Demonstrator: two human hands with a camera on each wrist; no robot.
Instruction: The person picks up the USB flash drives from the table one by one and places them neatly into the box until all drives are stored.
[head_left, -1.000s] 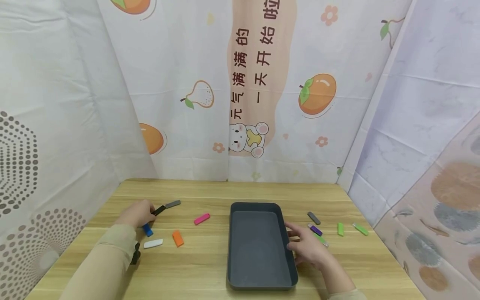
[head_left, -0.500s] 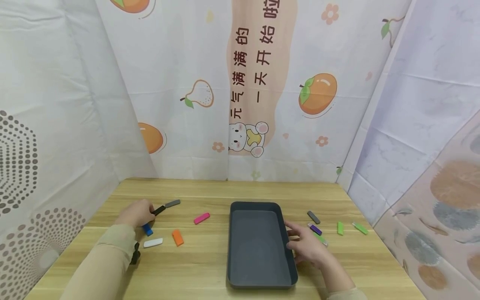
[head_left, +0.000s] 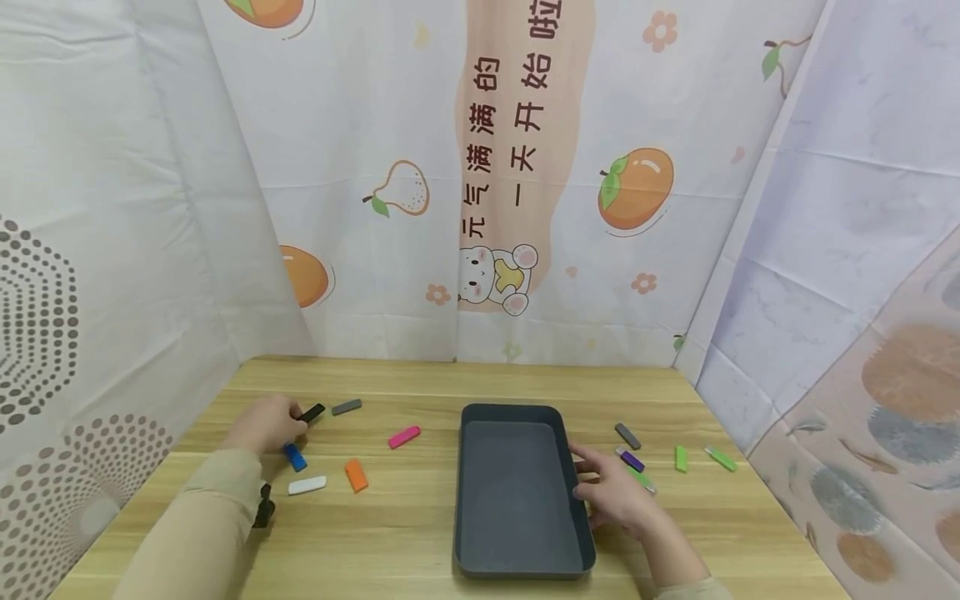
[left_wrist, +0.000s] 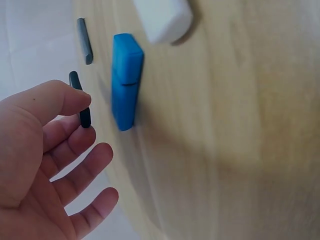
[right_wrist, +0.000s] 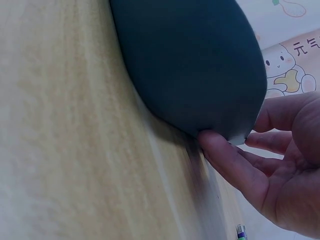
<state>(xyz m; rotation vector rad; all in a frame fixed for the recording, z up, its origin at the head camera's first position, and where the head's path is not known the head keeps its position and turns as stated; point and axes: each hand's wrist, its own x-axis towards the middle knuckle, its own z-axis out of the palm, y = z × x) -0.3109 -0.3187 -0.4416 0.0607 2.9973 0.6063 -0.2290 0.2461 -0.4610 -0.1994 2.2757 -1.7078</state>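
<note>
Got a black USB stick [head_left: 311, 413] pinched between thumb and fingertips of the left hand [head_left: 262, 425], over at the far left of the wooden table [head_left: 405, 533]. Can't tell if touching the wood or just above. Can see the last 2 fingers loose and spread apart. Near its outer end, got a gray stick [head_left: 347, 407]. Just beside the hand, see a blue stick [head_left: 295, 457], then a white stick [head_left: 307, 485], an orange stick [head_left: 356, 476] and, more toward the middle, a pink stick [head_left: 404, 437].

Over on the other side, resting the right hand [head_left: 615, 493], fingers fairly wide, against the outer side of a dark gray tray [head_left: 517, 492]. Right by that hand, spotting a partly hidden green stick [head_left: 642, 478] and a purple stick [head_left: 630, 460], plug out. Farther off, seeing a darker gray stick [head_left: 627, 436], a short green stick [head_left: 681, 458] and a longer green stick [head_left: 721, 458]. Behind everything, just fruit-print curtain [head_left: 390, 275].
</note>
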